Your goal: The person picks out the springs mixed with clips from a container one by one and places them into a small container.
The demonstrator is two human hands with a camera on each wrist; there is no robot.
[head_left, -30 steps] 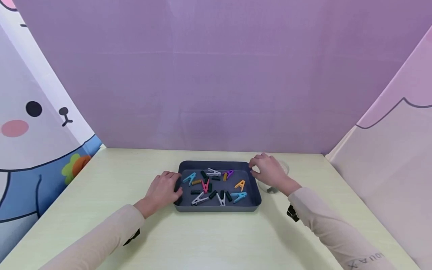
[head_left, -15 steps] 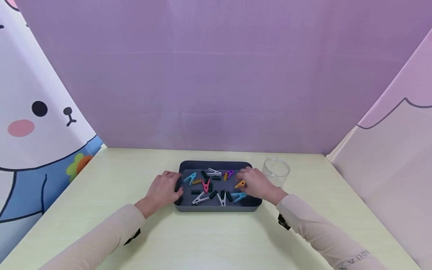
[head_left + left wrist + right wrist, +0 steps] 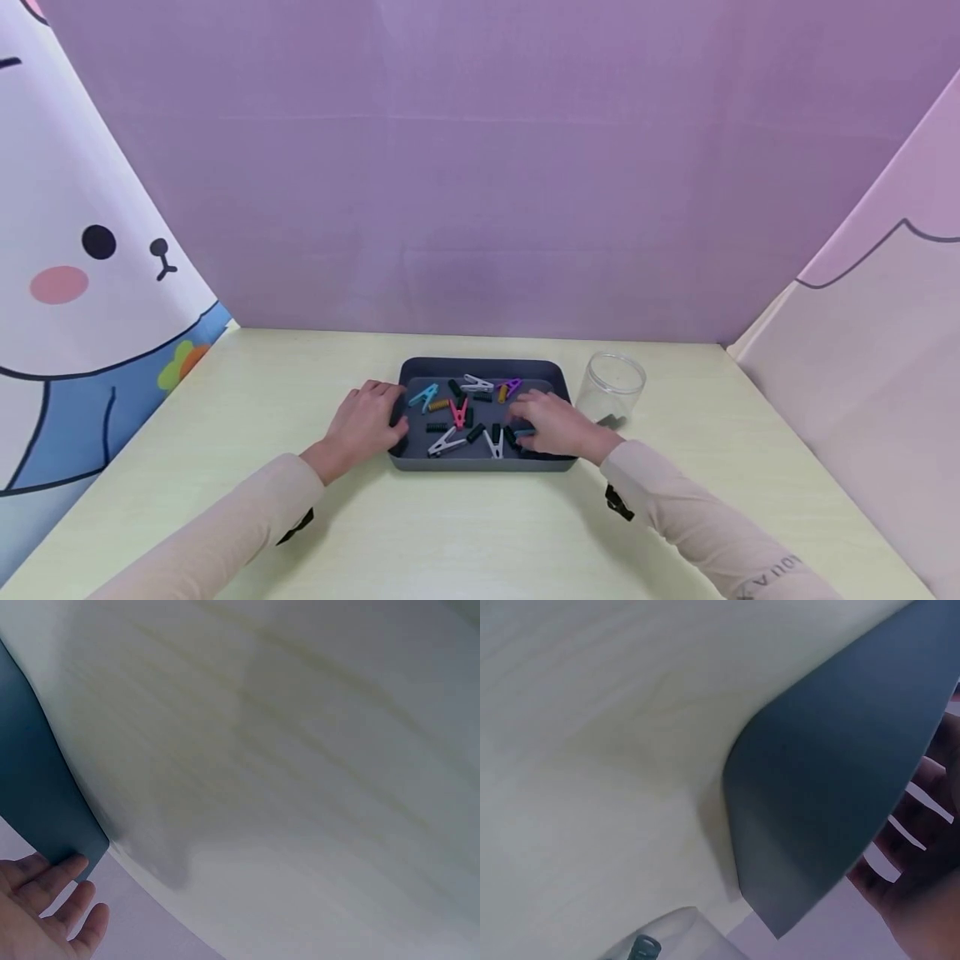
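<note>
A dark grey tray (image 3: pixel 480 465) holds A-shaped plastic clips, such as a pink clip (image 3: pixel 458 412), a purple clip (image 3: pixel 512 386) and a white clip (image 3: pixel 446 442). Small coil springs lie among them, including a yellow spring (image 3: pixel 438 405) and a dark green spring (image 3: pixel 437 427). At the tray's left wall, my left hand (image 3: pixel 362 432) grips the side with thumb and fingers. My right hand (image 3: pixel 557 423) reaches inside at the right, fingertips down by a blue clip (image 3: pixel 525 432), mostly covered. The orange clip there is hidden. I cannot tell whether the right fingers pinch anything.
A clear round jar (image 3: pixel 617 375) stands just right of the tray, with dark pieces at its bottom. The pale table (image 3: pixel 450 533) extends around both, up to a purple cloth (image 3: pixel 480 167) behind. Printed cloth panels flank the sides.
My right hand has moved from beside the jar left and down into the tray, covering the orange clip and most of the blue one. My left hand stays at the tray's side.
</note>
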